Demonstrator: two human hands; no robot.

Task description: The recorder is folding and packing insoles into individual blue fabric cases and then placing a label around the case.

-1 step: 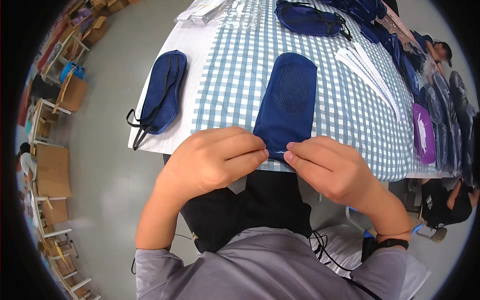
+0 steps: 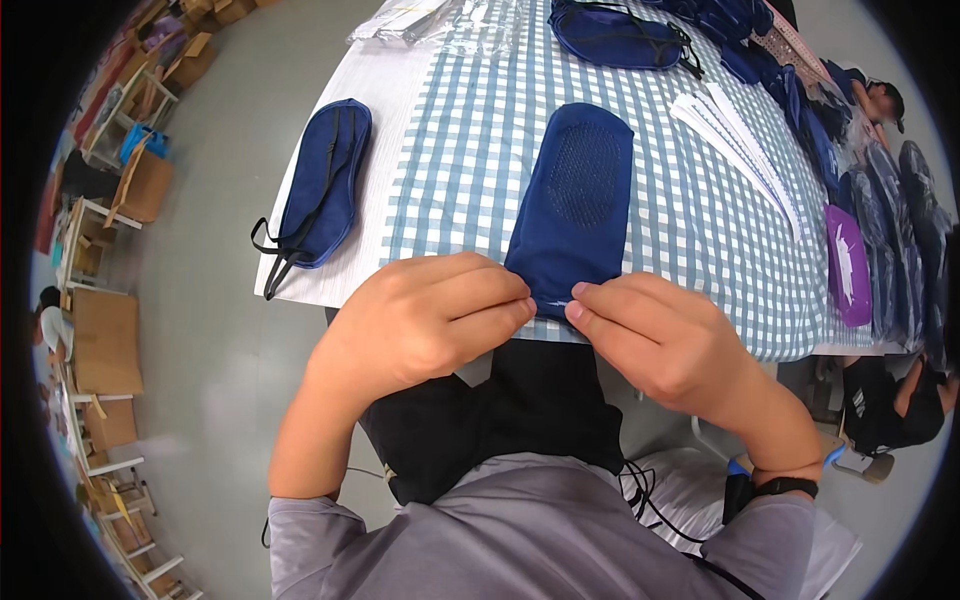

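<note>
A navy blue sock lies flat on the checked cloth, its patch of small grip dots facing up and its toe pointing away from me. My left hand pinches the left corner of the near, open end between thumb and fingers. At the right corner of that same end, my right hand has a matching pinch. Between my fingertips a small pale mark shows on the navy fabric. To the left, a navy eye mask with black straps rests on the bare white tabletop.
The blue-and-white checked cloth covers most of the table. More navy eye masks lie at the far side, near clear plastic bags. White paper strips fan out on the right, with a purple tray beyond. Cardboard boxes stand at far left.
</note>
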